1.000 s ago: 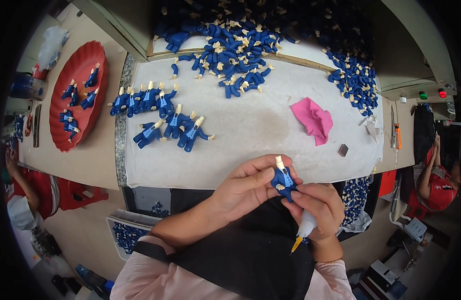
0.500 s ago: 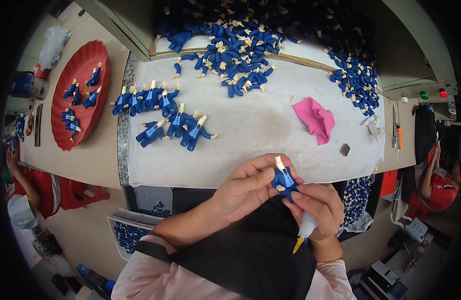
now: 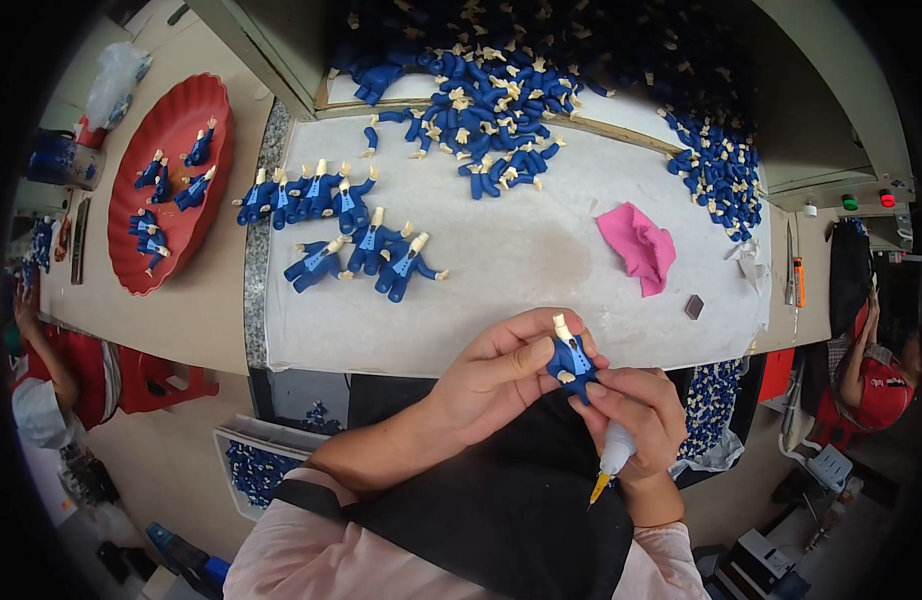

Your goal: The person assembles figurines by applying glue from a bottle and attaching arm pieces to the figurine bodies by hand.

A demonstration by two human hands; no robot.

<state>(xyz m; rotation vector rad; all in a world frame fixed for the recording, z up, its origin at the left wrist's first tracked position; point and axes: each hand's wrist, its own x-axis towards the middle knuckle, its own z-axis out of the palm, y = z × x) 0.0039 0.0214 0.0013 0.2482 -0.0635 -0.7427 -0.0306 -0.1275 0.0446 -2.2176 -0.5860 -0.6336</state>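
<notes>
Between my two hands, just over the near edge of the table, is a small blue-suited figurine (image 3: 573, 362) with a pale neck and no head. My left hand (image 3: 501, 370) grips it around the body, thumb across its shoulder side. My right hand (image 3: 636, 410) pinches its lower part with thumb and fingertips. Tucked in that same right hand is a white squeeze bottle (image 3: 617, 450) with a yellow needle tip pointing down. Several like figurines (image 3: 366, 240) lie grouped on the white-covered table to the left. Loose blue arms with pale hands (image 3: 496, 120) are heaped at the back.
A pink cloth (image 3: 638, 248) and a small dark block (image 3: 693, 306) lie on the right. More figurines rest in a red scalloped tray (image 3: 171, 262) at far left. A white bin (image 3: 231, 440) of blue parts stands below. Other people sit at both sides.
My view has shifted slightly, so the table things appear a little farther right. Both hands keep the same hold on the figurine, and the bottle stays in my right hand.
</notes>
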